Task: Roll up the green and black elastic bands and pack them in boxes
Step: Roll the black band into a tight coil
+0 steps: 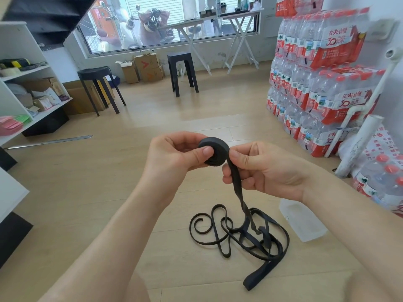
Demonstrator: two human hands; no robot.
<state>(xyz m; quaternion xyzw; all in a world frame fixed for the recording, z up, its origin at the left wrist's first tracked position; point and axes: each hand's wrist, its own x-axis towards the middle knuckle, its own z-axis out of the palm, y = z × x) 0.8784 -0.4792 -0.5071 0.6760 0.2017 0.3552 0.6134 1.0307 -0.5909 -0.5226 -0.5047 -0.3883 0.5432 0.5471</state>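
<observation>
A black elastic band is partly wound into a flat roll (pixel 214 152) held up over the floor. My left hand (pixel 174 155) grips the roll, thumb pressed on its face. My right hand (pixel 263 171) pinches the strip where it leaves the roll, with the strip running down through its curled fingers. The loose rest of the band (pixel 244 234) lies in tangled loops on the wooden floor below, its end folded near the bottom. A clear plastic box (pixel 303 223) lies on the floor to the right of the loops. No green band is in view.
Stacked packs of water bottles (pixel 322 83) and white pipes (pixel 362 144) fill the right side. A white shelf unit (pixel 24 88) stands at the left, a metal strip (pixel 50 141) lies on the floor, and two black stools (pixel 183 70) with cardboard boxes stand by the far window.
</observation>
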